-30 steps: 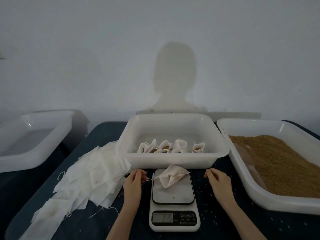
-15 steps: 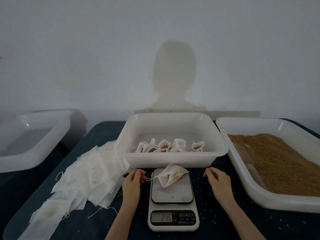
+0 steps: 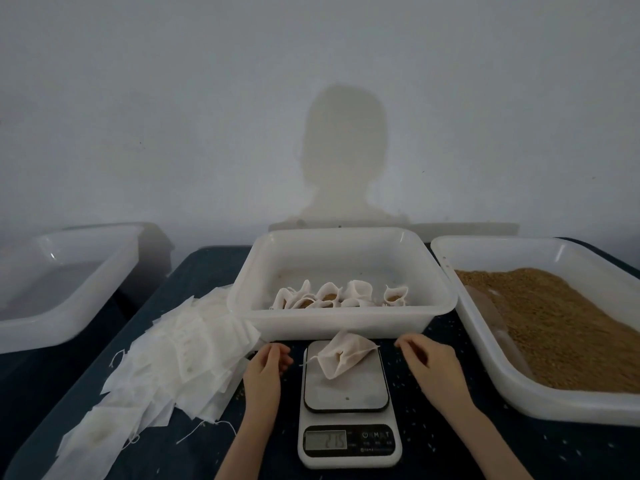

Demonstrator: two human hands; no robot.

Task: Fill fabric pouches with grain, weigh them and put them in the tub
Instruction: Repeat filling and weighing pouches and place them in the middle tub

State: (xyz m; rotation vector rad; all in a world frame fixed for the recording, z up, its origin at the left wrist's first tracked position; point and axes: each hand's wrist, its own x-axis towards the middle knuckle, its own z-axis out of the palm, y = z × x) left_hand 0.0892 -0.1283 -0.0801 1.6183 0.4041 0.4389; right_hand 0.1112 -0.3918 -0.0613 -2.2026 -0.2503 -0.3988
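- On the scale (image 3: pixel 349 403) in front of you lies the fabric pouch (image 3: pixel 341 355), a soft, crumpled white bag resting on the far part of the smooth grey weighing plate.
- The pouch's long axis runs from near left to far right; its puckered mouth faces near and left, and a thin drawstring trails off its left edge toward your left hand (image 3: pixel 266 363).
- Your left hand rests just left of the scale, fingers loosely curled, holding nothing that shows; its fingertips sit close to the end of the string, and I cannot tell whether they touch it.
- Your right hand (image 3: pixel 427 358) rests just right of the scale, fingers relaxed and curled downward, empty, apart from the pouch.
- The scale's white plastic body carries a small display that seems to read 215; the button marks beside it are too blurred to read.
- Just beyond the scale stands the tub (image 3: pixel 343 327), white, glossy, rectangular with rounded corners; filled pouches (image 3: pixel 337 296) sit in a row along its near wall, mouths open upward, brown grain showing inside.
- At the right a like white bin (image 3: pixel 502 382) holds a granular brown heap of grain (image 3: pixel 561 320).
- At the left a stack of flat, papery white empty pouches (image 3: pixel 166 362) fans across the dark table (image 3: pixel 194 271), strings dangling.
- Loose grains speckle the table around the scale.
- Far left stands another white bin (image 3: pixel 69 306).
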